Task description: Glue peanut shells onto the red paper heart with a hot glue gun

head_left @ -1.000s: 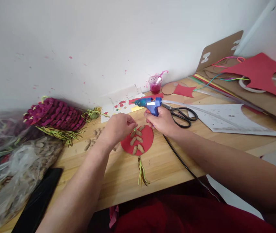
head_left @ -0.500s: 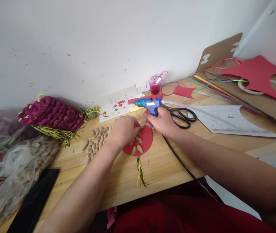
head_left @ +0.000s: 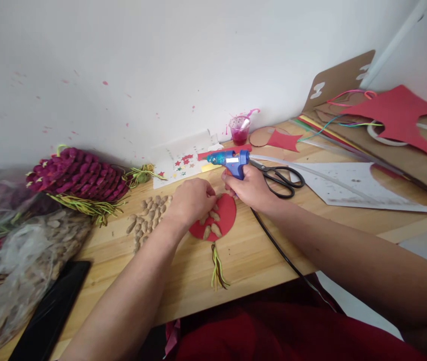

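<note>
A blue glue gun (head_left: 232, 160) with a clear glue stick in its back is wrapped in my right hand (head_left: 251, 186), nozzle pointing left. My left hand (head_left: 193, 198) reaches over the far-left side of a red paper disc (head_left: 228, 215), its fingers pinched on what looks like a peanut (head_left: 219, 195) near the far rim. Several more peanuts (head_left: 216, 230) rest on the disc, some partly hidden by my left hand. A yarn tassel (head_left: 218, 271) in green, yellow and dark strands hangs from the disc's near edge. Loose peanuts (head_left: 148, 215) lie left of my left hand.
Black-handled scissors (head_left: 286, 188) lie right of the glue gun. A cup of magenta paint (head_left: 239, 133) stands by the wall. At left are a purple peanut-covered ornament (head_left: 81, 173) and a plastic bag of peanuts (head_left: 33, 265). The gun's black cord (head_left: 273, 245) crosses the table edge.
Both hands keep nearly the same place over the disc, the left still pinching, the right still around the glue gun. The view shifts very slightly.
</note>
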Motion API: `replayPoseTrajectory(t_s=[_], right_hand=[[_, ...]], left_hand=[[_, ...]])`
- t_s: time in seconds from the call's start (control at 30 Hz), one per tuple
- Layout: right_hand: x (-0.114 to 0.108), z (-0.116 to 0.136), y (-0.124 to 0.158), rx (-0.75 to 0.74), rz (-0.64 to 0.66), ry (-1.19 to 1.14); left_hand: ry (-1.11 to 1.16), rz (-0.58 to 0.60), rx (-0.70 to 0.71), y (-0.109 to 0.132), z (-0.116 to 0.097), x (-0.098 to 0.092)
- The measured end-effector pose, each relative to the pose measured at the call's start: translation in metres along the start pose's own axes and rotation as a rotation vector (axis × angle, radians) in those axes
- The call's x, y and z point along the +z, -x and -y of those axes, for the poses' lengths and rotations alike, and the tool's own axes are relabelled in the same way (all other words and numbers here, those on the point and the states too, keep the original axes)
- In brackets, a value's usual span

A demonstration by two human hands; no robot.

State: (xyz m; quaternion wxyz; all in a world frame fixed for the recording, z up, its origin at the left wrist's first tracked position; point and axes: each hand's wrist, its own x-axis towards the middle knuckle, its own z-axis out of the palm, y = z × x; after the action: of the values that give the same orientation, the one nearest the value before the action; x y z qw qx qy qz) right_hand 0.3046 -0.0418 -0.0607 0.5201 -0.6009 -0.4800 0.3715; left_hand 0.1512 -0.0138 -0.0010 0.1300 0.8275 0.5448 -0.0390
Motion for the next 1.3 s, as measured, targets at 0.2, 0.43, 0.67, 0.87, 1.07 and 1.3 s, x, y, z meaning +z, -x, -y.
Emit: replayPoseTrajectory(t_s=[0.2, 0.43, 0.67, 0.87, 1.07, 1.3], right_hand=[[0.0, 0.002, 0.001, 0.01, 0.002, -0.027], [0.0, 0.005, 0.002, 0.036, 0.025, -0.091], [-0.001, 0.007, 0.003, 0.067, 0.033, -0.16], [-0.001, 0.005, 0.003, 0.034, 0.05, -0.141], [-0.003, 0.004, 0.006, 0.031, 0.045, -0.124], [-0.005, 0.004, 0.005, 0.042, 0.028, -0.109]], left_hand=[[0.019, -0.028, 0.046, 0.004, 0.006, -0.007], [0.097, -0.231, 0.07, 0.025, 0.038, -0.032], [0.189, -0.433, -0.083, 0.04, 0.095, -0.046], [0.311, -0.596, -0.164, 0.045, 0.145, -0.039], [0.269, -0.623, -0.263, 0.05, 0.172, -0.028], [0.292, -0.594, -0.121, 0.048, 0.181, -0.027]])
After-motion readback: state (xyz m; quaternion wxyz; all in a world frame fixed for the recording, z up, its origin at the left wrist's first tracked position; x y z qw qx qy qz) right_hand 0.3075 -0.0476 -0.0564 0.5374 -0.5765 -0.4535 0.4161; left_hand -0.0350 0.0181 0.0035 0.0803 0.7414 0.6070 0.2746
